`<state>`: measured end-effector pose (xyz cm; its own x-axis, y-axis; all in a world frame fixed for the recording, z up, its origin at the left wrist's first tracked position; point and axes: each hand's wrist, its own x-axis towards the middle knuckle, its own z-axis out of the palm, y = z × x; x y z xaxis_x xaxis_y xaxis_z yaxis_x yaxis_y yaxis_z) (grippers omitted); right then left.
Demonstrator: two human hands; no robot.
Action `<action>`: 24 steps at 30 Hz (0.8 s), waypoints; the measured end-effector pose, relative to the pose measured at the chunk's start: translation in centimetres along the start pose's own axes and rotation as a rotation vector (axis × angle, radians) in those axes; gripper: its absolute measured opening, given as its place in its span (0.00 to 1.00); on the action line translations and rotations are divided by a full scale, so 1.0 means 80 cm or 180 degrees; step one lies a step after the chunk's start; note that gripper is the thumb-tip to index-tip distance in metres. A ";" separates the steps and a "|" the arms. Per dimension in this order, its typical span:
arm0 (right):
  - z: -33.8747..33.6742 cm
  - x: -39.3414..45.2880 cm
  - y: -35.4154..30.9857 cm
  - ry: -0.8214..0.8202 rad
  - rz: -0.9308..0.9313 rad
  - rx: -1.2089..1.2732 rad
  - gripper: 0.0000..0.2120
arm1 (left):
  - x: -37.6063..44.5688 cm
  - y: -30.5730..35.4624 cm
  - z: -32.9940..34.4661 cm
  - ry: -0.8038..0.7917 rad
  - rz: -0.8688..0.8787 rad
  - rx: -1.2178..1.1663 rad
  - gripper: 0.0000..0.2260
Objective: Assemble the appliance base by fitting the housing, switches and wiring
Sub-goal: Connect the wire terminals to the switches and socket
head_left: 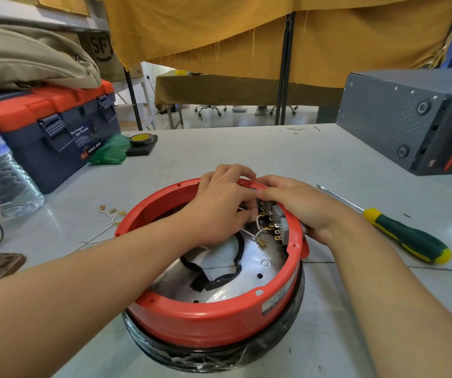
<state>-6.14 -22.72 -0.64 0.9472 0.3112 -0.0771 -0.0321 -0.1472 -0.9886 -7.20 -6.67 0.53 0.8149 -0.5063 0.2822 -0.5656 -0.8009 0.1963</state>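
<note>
One red housing (pixel 213 320) is seen nearest, seated on a black base (pixel 219 356) at the bench's (pixel 246 148) near edge. Two hands are reached inside its far rim. A white wire (pixel 257 221) is pinched by the curled fingers of the left hand (pixel 219 211) beside the switches (pixel 278 222); their count cannot be made out. The rim is gripped by the right hand (pixel 298 203), its fingertips partly hidden. One screwdriver (pixel 399 233) lies to the right.
</note>
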 end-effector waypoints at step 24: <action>-0.011 0.004 0.005 -0.0286 -0.0058 -0.0149 0.12 | -0.005 0.018 -0.005 -0.0282 -0.0120 -0.0519 0.02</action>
<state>-5.62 -23.49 -0.98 0.9150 0.3970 -0.0724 0.0020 -0.1839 -0.9829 -8.40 -7.48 1.06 0.8398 -0.5088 0.1894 -0.5417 -0.7611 0.3569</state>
